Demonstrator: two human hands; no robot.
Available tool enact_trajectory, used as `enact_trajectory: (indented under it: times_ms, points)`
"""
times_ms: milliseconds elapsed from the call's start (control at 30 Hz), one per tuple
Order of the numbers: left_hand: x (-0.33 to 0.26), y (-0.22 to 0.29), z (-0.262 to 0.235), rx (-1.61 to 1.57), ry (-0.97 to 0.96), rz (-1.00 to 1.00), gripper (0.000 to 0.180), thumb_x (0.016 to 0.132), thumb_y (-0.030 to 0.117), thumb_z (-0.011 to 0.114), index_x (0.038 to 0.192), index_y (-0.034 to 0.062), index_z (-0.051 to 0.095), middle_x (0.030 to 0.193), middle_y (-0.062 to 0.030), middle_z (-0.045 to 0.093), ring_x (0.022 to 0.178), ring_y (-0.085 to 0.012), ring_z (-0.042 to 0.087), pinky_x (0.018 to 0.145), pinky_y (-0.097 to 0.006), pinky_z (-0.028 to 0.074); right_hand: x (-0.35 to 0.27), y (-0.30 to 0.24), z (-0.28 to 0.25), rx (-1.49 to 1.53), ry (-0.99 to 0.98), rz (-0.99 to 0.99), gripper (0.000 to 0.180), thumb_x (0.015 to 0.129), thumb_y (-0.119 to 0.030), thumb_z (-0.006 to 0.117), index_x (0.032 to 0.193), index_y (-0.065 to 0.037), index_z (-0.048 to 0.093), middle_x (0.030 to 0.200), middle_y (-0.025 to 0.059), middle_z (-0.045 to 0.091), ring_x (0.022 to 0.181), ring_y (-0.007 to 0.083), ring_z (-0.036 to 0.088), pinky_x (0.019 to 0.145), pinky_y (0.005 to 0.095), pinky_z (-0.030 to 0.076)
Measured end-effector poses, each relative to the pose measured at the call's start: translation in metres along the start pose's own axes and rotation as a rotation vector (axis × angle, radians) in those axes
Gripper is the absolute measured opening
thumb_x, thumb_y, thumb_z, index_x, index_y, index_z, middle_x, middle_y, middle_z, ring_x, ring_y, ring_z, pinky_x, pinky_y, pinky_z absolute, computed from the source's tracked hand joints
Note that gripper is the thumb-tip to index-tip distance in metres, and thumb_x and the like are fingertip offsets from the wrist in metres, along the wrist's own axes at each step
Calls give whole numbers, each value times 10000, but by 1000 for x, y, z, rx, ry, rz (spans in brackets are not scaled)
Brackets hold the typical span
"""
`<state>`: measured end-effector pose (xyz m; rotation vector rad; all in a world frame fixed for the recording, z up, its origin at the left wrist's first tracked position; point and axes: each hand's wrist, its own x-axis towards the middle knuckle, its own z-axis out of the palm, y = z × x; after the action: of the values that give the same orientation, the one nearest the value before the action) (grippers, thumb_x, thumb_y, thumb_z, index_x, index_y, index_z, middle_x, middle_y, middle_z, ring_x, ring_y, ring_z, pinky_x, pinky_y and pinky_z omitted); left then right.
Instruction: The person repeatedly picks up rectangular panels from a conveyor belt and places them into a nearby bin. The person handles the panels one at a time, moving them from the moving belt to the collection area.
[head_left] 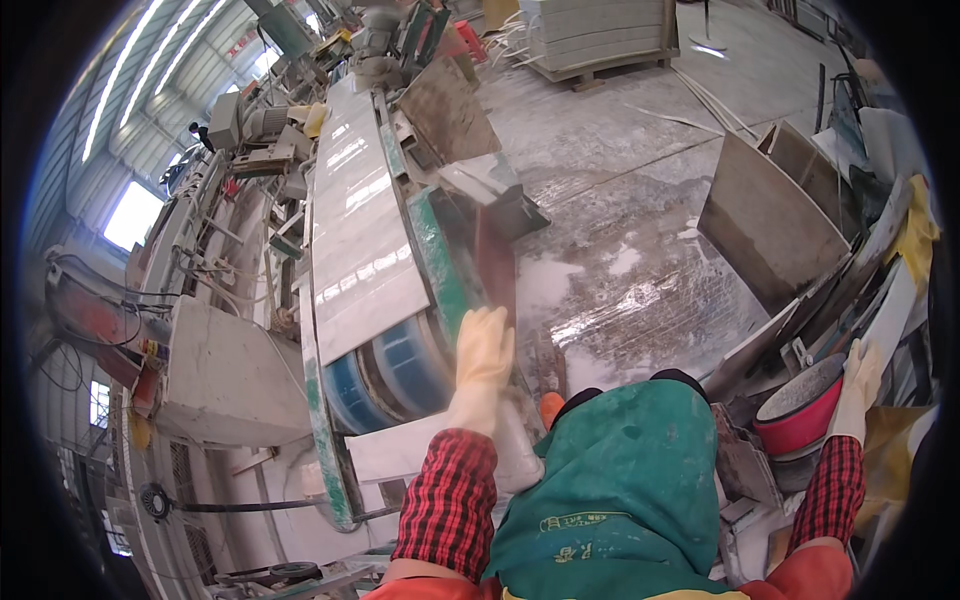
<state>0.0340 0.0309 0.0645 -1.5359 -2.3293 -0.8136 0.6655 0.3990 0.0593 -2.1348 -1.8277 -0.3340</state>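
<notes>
In the head view, the person stands at the end of a long conveyor, in a dark green apron (640,440). The left hand (484,352), in a cream rubber glove, lies against the near end of a green-painted metal side rail (437,255), its fingers fairly straight and pointing away; it seems to use the rail as a support. Whether the fingertips curl over the edge cannot be told.

Just left of that hand, a long, glossy, whitish-grey stone slab (366,245) lies flat along the conveyor, its near edge reaching over a blue banded roller (405,368). The bed likely carries its weight, as neither hand is on it.

The right hand (858,382), gloved alike, is stretched out to the far right, at the lower end of a long pale flat strip (893,310), just beside a round pinkish-red tub (800,420). It looks placed to steady or take hold of the strip, but its grip cannot be made out.

Beyond the tub, large brown flat boards (770,220) lean at a slant, probably stored on edge to save floor space. Farther off, a stack of pale slabs (597,32) sits on a wooden pallet (608,70), which keeps it off the floor.
</notes>
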Motion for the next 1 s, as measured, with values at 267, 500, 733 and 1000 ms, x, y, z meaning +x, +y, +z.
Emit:
enact_trajectory:
  times_ms: [267, 500, 733, 1000]
  points:
    - [0, -2, 2, 1, 10, -4, 309, 810, 82, 686, 1105, -2, 644, 1050, -227, 637, 1030, -420, 550, 946, -483, 431, -7, 2, 1, 64, 37, -72, 566, 964, -440, 526, 1354, -29, 546, 1353, 199, 567, 1263, 374, 516, 1056, 442, 407]
    - [-3, -1, -3, -14, -41, -72, 317, 841, 110, 672, 1137, 1, 649, 1091, -216, 649, 1112, -404, 565, 1052, -475, 401, -14, -9, -9, 55, 6, -85, 563, 949, -413, 565, 1339, -7, 553, 1330, 221, 575, 1248, 387, 521, 1053, 443, 405]
    - [-5, -5, 4, -6, 10, -29, 322, 847, 119, 670, 1147, 7, 647, 1099, -225, 648, 1130, -416, 552, 1057, -471, 398, -20, 0, -2, 60, 74, -104, 551, 942, -407, 579, 1321, -6, 564, 1310, 226, 588, 1224, 399, 534, 1049, 459, 406]
    - [-7, -5, 1, -16, -16, -71, 326, 851, 125, 666, 1154, 8, 646, 1141, -242, 637, 1157, -430, 536, 1057, -472, 398, -29, -8, -6, 39, 82, -117, 547, 939, -407, 579, 1308, -3, 576, 1304, 226, 594, 1217, 403, 537, 1053, 456, 405]
